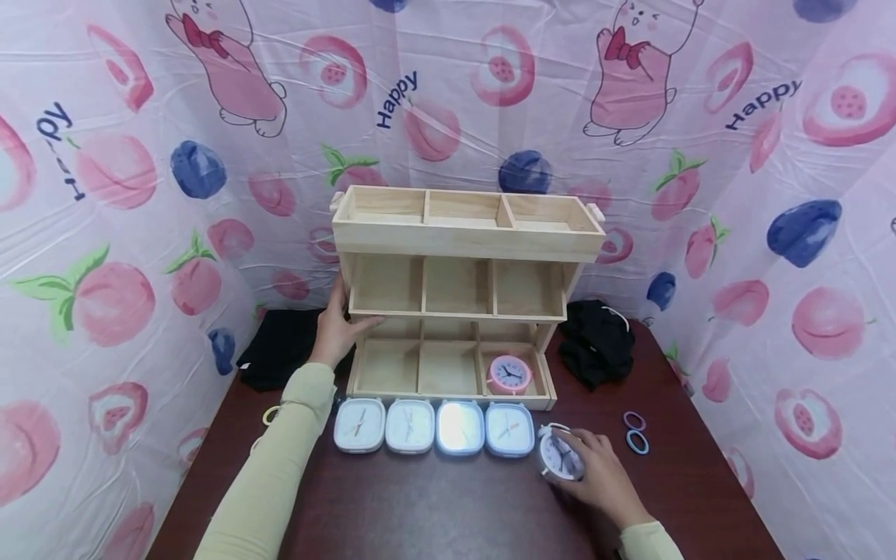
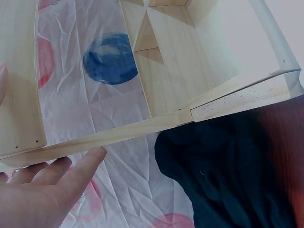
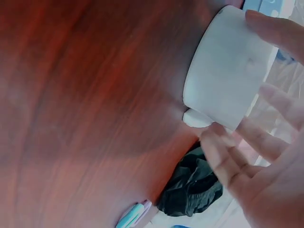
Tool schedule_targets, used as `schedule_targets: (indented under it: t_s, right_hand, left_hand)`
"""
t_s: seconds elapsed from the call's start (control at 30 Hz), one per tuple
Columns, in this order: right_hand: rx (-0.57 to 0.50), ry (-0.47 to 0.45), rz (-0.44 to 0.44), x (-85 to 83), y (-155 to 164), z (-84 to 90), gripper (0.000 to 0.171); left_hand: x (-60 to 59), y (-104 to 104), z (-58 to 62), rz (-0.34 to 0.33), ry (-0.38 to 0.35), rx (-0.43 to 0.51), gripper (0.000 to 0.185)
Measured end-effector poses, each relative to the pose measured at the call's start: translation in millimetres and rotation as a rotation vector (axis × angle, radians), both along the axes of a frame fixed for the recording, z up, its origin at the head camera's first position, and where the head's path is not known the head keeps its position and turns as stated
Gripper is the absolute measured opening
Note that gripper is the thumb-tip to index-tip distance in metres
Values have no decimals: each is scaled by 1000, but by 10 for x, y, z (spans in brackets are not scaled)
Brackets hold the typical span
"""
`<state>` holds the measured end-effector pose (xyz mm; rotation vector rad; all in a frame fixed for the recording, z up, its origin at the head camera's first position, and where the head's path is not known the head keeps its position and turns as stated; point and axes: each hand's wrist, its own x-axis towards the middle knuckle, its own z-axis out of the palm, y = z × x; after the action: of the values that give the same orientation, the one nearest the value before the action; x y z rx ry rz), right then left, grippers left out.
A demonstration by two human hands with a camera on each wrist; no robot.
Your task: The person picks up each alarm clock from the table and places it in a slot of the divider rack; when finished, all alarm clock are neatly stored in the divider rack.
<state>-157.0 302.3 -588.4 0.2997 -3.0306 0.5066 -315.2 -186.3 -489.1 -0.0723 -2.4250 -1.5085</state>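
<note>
A three-tier wooden shelf with open compartments stands at the back of the dark red table. My left hand rests against its left side, fingers straight along the panel and thumb on the middle tier's front edge; in the left wrist view the fingers lie straight under a wooden rail. My right hand grips a round white alarm clock on the table at the front right. The right wrist view shows blurred fingers around the clock's white body.
A pink round clock sits in the bottom right compartment. Several square pale-blue clocks lie in a row before the shelf. Black cloths lie at the left and right. Two hair ties lie at the right. Printed pink sheets wall the table.
</note>
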Motion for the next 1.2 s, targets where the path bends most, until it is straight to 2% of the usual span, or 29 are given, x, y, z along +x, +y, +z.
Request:
schedule_targets:
  t_s: [0.4, 0.5, 0.6, 0.83, 1.0, 1.2]
  right_hand:
    - [-24, -138, -114, 194, 24, -14, 98]
    - [-32, -138, -134, 232, 27, -22, 101]
    - [-69, -88, -155, 285, 39, -38, 99]
    - [-177, 149, -206, 356, 4, -43, 93]
    - [-247, 303, -186, 230, -130, 64, 92]
    - [-293, 328, -128, -3, -353, 169, 92]
  left_hand:
    - [-10, 0, -11, -4, 9, 14, 122]
    - [-8, 0, -14, -4, 12, 16, 122]
    - [-4, 4, -15, -4, 6, 14, 122]
    - [9, -2, -11, -14, 5, 7, 122]
    - [13, -10, 1, -20, 13, 6, 122]
    - [13, -4, 7, -25, 13, 14, 122]
